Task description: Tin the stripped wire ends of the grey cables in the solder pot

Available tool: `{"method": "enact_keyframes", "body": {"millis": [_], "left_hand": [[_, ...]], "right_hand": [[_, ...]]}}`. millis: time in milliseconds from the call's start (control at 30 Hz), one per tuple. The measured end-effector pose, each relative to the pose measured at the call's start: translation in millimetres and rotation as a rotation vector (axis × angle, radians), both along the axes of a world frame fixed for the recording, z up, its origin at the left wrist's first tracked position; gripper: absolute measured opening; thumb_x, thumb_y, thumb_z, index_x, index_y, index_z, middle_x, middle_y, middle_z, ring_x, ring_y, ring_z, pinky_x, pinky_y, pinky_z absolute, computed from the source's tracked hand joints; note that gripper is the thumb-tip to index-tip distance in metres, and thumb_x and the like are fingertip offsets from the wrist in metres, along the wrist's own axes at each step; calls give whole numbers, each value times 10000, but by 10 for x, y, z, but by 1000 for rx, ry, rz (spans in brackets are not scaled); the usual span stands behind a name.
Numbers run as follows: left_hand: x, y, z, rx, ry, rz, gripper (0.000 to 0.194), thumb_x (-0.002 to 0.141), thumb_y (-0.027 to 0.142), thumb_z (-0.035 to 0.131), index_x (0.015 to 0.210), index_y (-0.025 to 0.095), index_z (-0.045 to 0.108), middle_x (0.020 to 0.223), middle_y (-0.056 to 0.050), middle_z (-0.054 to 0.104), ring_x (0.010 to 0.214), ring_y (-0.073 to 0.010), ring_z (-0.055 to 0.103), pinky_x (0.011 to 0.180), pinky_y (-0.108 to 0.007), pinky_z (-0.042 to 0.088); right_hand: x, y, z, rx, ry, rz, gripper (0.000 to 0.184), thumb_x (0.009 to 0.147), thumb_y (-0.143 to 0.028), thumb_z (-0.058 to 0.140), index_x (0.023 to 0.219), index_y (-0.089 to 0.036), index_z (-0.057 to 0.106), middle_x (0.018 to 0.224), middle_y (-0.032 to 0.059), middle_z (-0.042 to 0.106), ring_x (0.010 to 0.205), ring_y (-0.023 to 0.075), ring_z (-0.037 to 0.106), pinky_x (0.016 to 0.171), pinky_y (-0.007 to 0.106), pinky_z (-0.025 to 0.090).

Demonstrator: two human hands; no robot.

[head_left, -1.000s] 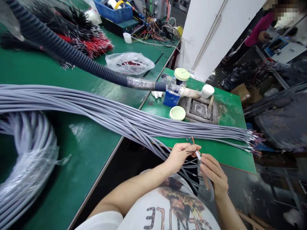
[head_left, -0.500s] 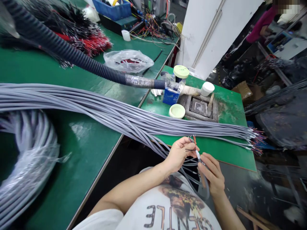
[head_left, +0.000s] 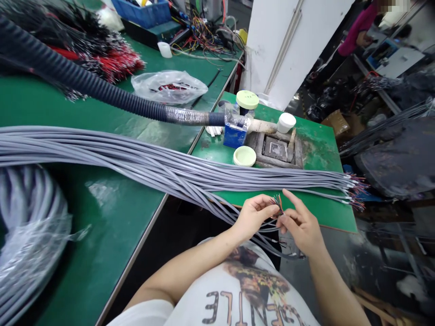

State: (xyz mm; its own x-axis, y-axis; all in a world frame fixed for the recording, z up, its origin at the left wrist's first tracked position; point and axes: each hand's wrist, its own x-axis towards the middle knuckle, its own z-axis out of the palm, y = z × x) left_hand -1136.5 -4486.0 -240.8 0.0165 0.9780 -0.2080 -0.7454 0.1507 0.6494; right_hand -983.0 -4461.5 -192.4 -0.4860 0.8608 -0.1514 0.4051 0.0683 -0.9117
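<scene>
Left hand [head_left: 254, 216] pinches a small fan of coloured wires [head_left: 279, 206] between thumb and fingers, tips poking up past the grip; right hand [head_left: 306, 231] has thumb and fingertips curled at the lower end of the fan, index finger raised, can't tell if it really grips or only touches. Wires sit between both hands, in front of the printed shirt [head_left: 248, 280], near the close edge of the green board [head_left: 326, 210]. Main risk, my guess: strands are thin and bunched, so a loose pinch could let one slip or cross, and a hard tug could bend or nick it. Grey sheath behind them is hidden by fingers. Loose grey cables [head_left: 265, 240] hang just below the hands and might snag a fingertip or pull the work down. Big grey bundle [head_left: 152, 158] lies across the board's near side, an elbow or sleeve knock could shift it and tangle its frayed ends [head_left: 356, 190]
</scene>
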Motion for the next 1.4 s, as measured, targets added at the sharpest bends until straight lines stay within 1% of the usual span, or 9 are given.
{"method": "enact_keyframes", "body": {"millis": [167,500,600,700,800,900,1033,1233,1400], "left_hand": [[-54,15,-62,8,-44,-24,254,695,321,764,844,132,681,714,-39,698,633,-123,631,641,-250,491],[-85,39,-70,52,21,-2,202,696,295,767,779,135,677,673,-11,677,602,-96,608,625,-221,487],[-79,44,-59,27,54,16,241,679,329,774,756,132,660,655,-9,667,598,-105,606,627,-233,488],[-45,52,-49,-4,62,40,271,664,354,779,745,135,642,652,-3,656,598,-108,601,628,-237,483],[-7,75,-40,8,71,66,261,681,354,765,749,140,633,657,2,648,598,-96,579,627,-224,464],[-10,119,-32,40,114,96,243,709,348,742,756,137,631,667,-4,649,599,-89,560,627,-217,452],[-133,160,-42,84,288,132,222,776,358,674,828,143,647,724,-35,673,644,-118,585,638,-240,464],[-388,147,-170,400,992,318,99,837,247,598,845,184,675,768,-39,662,738,-159,574,739,-304,452],[-424,179,-272,428,1059,322,90,854,208,573,863,180,658,752,-27,652,724,-144,568,712,-282,442]], "right_hand": [[-14,15,-16,-35,29,-13,597,887,-333,550,1430,-234,322,677,-28,651,488,92,518,507,219,444],[-38,32,6,-78,13,32,583,875,-346,554,1408,-217,356,678,-23,634,506,100,511,519,229,430],[-77,62,14,19,-56,15,563,814,-328,633,1332,-222,439,625,-60,543,532,97,485,534,218,411],[-123,102,5,175,-163,-44,394,796,-328,652,1164,-222,556,565,-78,451,515,94,439,533,216,381],[-173,143,9,280,-189,-61,191,845,-338,583,990,-220,623,623,-39,550,573,116,517,585,233,417],[-212,238,56,370,-201,-64,153,864,-333,546,848,-214,639,676,-16,605,613,128,551,603,234,423],[-223,652,169,494,-317,-94,232,851,-392,551,761,-191,624,520,-41,495,491,107,438,506,230,337],[-253,1755,114,599,-578,-51,287,793,-389,561,619,-162,587,482,-30,485,501,109,438,514,237,288],[-387,2290,-98,606,-844,-34,267,753,-368,568,594,-159,619,535,-2,545,546,119,465,525,244,266]]}}
